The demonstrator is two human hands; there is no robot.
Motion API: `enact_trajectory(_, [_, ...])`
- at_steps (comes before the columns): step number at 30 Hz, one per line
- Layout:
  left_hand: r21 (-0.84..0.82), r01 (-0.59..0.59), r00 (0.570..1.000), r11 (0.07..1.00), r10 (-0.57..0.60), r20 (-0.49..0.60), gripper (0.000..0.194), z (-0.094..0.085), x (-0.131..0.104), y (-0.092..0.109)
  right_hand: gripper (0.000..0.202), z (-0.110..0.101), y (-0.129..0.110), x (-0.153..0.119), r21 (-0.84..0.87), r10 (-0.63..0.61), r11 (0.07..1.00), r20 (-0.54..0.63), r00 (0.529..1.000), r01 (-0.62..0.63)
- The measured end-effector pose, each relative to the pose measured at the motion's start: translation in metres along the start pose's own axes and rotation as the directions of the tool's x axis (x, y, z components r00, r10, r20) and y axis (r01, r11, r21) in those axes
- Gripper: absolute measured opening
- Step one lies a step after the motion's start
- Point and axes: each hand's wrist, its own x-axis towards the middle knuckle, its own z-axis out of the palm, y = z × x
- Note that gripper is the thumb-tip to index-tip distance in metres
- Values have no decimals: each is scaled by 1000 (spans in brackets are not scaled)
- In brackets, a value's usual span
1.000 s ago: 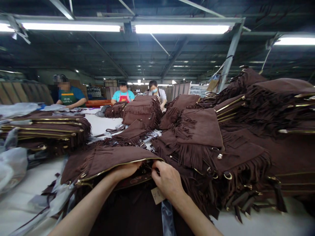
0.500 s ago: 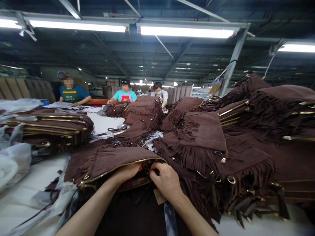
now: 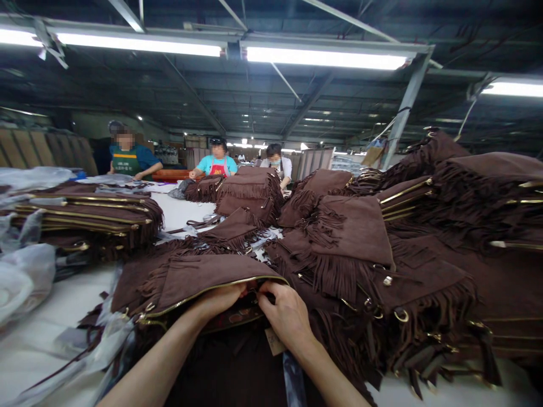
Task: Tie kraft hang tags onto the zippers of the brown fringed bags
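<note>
Right in front of me lies a brown fringed bag (image 3: 203, 275), its gold zipper open along the near edge. My left hand (image 3: 224, 297) reaches into the opening, and its fingertips are mostly hidden inside. At the right end of the opening, my right hand (image 3: 285, 311) has thumb and fingers pinched together at the bag's inside edge; what they hold is too small and dark to name. Patterned lining (image 3: 240, 317) shows below the hands. A tan paper tag (image 3: 275, 342) hangs beside my right wrist.
Brown fringed bags (image 3: 352, 229) are heaped on the right, with gold rings and tassels toward me. Another zippered stack (image 3: 89, 212) stands on the left beside clear plastic wrapping (image 3: 27, 282). Several people work across the white table (image 3: 182, 212).
Both hands stay at the bag's opening with only slight finger movement. The view has shifted a little. The co-worker at far left has leaned slightly.
</note>
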Motion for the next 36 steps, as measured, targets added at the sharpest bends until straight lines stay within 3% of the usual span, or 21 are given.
enact_trajectory(7, [61,-1,998,998,5,-68,17,-3,-8,17,21,6,5,-1,79,-8,997,-5,1000,8])
enact_trajectory(11, [38,14,994,999,-10,-107,15,1,-10,23,23,3,9,1,223,-52,974,27,998,45])
enact_trajectory(16, [-78,106,983,991,-117,-139,41,2,-17,17,33,-7,18,2,479,-137,877,187,973,31])
enact_trajectory(21, [-293,89,994,952,-102,-26,50,-8,-34,24,43,-6,20,3,570,-87,814,312,946,-113])
enact_trajectory(25, [-545,46,998,837,-17,58,49,-14,-45,43,36,-5,7,1,590,-104,806,210,972,-42])
enact_trajectory(30, [-434,2,999,901,19,43,33,-13,-48,55,24,-11,-7,-5,452,-250,859,-37,967,240])
enact_trajectory(36, [-404,-50,997,913,20,-78,27,-6,-38,47,25,-9,-4,-6,421,-201,879,-96,975,223])
